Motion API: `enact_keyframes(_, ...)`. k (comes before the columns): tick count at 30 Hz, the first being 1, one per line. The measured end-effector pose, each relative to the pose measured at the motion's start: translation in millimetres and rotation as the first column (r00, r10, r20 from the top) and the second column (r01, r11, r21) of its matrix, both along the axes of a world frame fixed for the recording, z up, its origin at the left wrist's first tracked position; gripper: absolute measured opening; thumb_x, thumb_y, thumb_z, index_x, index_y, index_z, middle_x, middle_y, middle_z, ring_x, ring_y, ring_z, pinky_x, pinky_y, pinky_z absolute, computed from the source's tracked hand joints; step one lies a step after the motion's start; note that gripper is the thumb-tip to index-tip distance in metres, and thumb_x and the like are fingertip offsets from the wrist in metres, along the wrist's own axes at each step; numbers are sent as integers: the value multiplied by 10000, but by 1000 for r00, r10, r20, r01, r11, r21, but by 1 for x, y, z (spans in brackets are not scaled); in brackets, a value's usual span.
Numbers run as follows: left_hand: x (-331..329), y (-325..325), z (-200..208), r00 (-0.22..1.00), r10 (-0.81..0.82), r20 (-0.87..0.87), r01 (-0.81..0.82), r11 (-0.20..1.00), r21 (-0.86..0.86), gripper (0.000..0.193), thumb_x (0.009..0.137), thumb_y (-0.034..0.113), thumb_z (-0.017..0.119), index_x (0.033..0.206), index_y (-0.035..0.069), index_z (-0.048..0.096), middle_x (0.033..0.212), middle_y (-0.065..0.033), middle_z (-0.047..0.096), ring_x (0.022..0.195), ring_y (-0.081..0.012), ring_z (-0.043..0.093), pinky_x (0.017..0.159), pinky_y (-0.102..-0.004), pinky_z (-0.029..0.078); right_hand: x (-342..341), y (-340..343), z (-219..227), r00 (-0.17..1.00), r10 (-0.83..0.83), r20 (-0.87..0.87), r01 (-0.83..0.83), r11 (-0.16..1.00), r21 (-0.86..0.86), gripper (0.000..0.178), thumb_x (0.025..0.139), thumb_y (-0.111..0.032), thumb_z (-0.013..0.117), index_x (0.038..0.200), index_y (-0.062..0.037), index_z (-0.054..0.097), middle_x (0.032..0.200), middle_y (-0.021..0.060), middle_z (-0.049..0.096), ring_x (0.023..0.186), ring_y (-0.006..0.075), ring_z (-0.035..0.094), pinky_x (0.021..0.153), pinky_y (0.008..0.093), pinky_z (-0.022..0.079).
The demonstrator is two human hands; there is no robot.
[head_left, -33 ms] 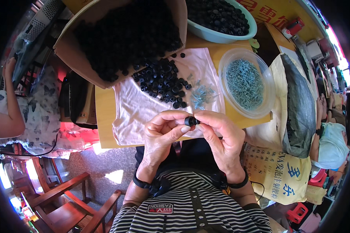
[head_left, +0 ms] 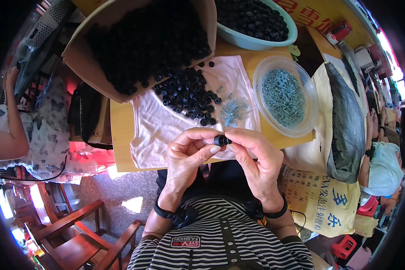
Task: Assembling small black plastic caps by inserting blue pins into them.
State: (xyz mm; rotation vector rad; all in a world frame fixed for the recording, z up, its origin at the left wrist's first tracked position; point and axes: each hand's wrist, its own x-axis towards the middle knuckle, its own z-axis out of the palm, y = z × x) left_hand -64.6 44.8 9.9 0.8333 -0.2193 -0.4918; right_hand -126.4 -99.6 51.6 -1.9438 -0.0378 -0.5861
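Observation:
A small round black plastic part is pinched between my two hands, over the near edge of the pink cloth. My left hand grips its left side with thumb and forefinger. From the right, the thumb and forefinger of my right hand close on its other end; whether they also hold a screw cannot be made out. Just beyond my hands lies a pile of similar black parts. A small heap of silvery-blue screws rests on the cloth to its right.
A cardboard box full of black parts leans at the back left. Behind stands a pale green basin of black pieces. A clear round tub of screws sits on the right. Wooden chair at lower left; other people at both sides.

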Motion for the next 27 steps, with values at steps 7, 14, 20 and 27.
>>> enact_keyframes(7, 3, -1, 1, 996, -2, 91, -5, 997, 75, 261, 799, -104, 649, 1053, -54, 621, 1050, -143, 621, 937, -182, 632, 867, -304, 538, -2, -4, -2, 999, 25, -23, -25, 1000, 15, 221, 841, 56, 605, 1049, 4, 660, 1035, 150, 651, 927, 224, 652, 793, 282, 534)
enact_keyframes(14, 2, -3, -1, 992, -18, 124, 5, 994, 105, 250, 808, -83, 654, 1055, -57, 624, 1093, -147, 605, 964, -179, 614, 868, -302, 535, -2, -4, -7, 996, 33, -86, -18, 986, 166, 205, 863, 50, 591, 1053, 9, 656, 1038, 131, 627, 905, 186, 641, 793, 264, 535)
enact_keyframes(20, 3, -2, -1, 989, -30, 147, 11, 992, 128, 238, 813, -78, 652, 1048, -62, 619, 1086, -148, 606, 980, -184, 613, 864, -315, 541, -1, 0, -9, 994, 61, -92, -25, 933, 358, 184, 887, 54, 561, 1049, 25, 644, 1057, 111, 600, 865, 143, 628, 751, 240, 555)
enact_keyframes(27, 4, -2, 7, 995, -54, 81, 42, 988, 148, 235, 809, -78, 658, 1040, -63, 613, 1054, -137, 618, 937, -188, 631, 865, -315, 541, 3, -4, -8, 996, 30, -88, -16, 987, 162, 189, 875, 34, 583, 1053, 14, 644, 1038, 128, 593, 813, 149, 633, 719, 240, 556)
